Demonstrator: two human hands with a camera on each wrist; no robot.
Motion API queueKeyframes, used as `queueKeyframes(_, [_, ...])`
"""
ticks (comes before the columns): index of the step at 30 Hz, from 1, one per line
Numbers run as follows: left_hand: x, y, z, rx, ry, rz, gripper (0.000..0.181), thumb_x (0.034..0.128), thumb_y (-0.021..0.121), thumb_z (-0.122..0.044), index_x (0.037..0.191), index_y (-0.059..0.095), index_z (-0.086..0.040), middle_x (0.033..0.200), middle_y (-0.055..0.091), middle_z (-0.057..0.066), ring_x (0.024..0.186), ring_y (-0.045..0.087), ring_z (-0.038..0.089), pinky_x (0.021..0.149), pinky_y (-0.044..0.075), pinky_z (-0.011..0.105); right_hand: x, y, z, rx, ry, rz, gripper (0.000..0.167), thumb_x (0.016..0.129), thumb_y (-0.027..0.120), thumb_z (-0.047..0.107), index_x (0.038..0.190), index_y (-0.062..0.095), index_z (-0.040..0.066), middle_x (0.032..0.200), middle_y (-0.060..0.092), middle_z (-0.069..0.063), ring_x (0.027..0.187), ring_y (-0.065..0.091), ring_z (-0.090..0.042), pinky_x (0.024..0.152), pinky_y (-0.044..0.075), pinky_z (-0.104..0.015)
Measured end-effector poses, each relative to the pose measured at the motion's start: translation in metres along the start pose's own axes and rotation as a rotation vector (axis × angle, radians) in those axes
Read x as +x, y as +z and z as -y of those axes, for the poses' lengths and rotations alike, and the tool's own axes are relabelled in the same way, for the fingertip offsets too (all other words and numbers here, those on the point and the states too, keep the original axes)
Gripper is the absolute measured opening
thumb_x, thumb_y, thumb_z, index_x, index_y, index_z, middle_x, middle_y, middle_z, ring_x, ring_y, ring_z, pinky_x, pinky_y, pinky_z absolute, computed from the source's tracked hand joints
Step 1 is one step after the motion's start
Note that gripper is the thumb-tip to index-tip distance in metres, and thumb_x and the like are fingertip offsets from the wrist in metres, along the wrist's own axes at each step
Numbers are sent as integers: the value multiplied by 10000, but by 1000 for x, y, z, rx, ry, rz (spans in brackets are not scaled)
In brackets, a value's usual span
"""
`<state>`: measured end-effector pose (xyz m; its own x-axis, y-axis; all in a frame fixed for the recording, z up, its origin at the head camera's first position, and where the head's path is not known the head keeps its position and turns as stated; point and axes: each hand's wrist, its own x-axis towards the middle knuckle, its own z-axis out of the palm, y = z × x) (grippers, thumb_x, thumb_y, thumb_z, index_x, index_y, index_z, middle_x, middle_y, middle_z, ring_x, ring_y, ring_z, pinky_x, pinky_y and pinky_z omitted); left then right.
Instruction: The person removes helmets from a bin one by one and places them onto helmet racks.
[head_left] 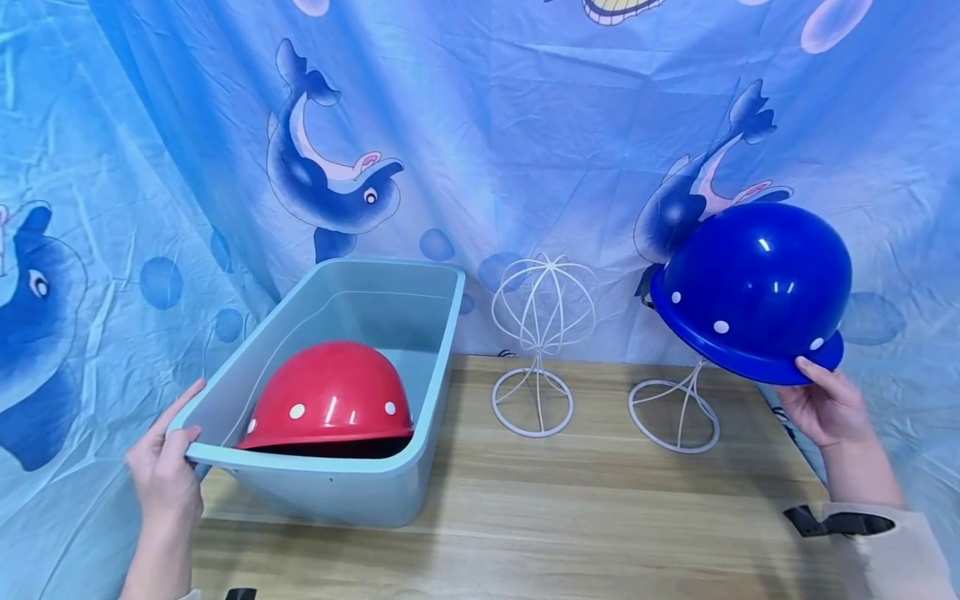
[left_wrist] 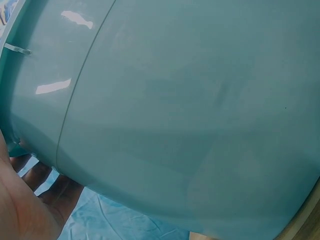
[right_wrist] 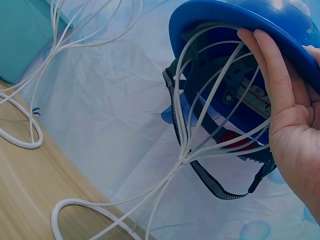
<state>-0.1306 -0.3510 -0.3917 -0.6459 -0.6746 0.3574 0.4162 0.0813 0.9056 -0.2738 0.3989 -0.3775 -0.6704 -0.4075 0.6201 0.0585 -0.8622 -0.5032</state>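
My right hand holds a blue hard hat by its brim, the thumb on top and the fingers underneath. The hat tilts over a white wire stand, whose rounded top reaches into the hat's hollow in the right wrist view. A black-and-white chin strap dangles below the hat. Over on the left, my left hand grips the near left corner of a grey-blue plastic tub. Inside that tub lies a red hard hat, dome up. The left wrist view shows mostly the tub's outer wall.
Another white wire stand, bare, stands between the tub and the right stand. Everything rests on a wood-grain table. Blue cloth with dolphin prints hangs behind and at the sides.
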Motion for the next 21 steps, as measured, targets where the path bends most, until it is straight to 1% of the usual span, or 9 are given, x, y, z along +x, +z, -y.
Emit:
queueKeyframes(6, [0, 0, -1, 0, -4, 5, 458, 877, 394, 14, 1264, 633, -32, 1272, 629, 30, 1121, 545, 199, 771, 440, 167, -3, -2, -2, 1, 3, -11, 619, 972, 90, -49, 1552, 113, 167, 1516, 326, -166, 1160, 561, -402, 966, 421, -457])
queueKeyframes(11, [0, 0, 0, -5, -5, 5, 453, 878, 400, 13, 1265, 632, -29, 1271, 630, 34, 1114, 550, 197, 772, 446, 170, -5, -4, -4, 3, 0, -16, 606, 973, 89, -44, 1545, 142, 147, 1501, 351, -179, 1131, 582, -404, 955, 433, -448])
queueKeyframes(15, [0, 0, 0, 8, -3, 4, 456, 880, 398, 7, 1266, 634, -40, 1284, 622, 30, 1126, 544, 198, 779, 438, 167, -6, -3, -6, 6, -5, -9, 594, 973, 86, -41, 1539, 154, 127, 1489, 366, -196, 1106, 595, -409, 944, 440, -449])
queueKeyframes(21, [0, -1, -1, -9, 2, -4, 449, 875, 405, 15, 1258, 635, -23, 1268, 633, 35, 1100, 559, 194, 766, 448, 171, -6, -5, -8, -2, -13, -23, 595, 969, 89, -42, 1535, 163, 124, 1484, 373, -185, 1113, 595, -398, 939, 452, -447])
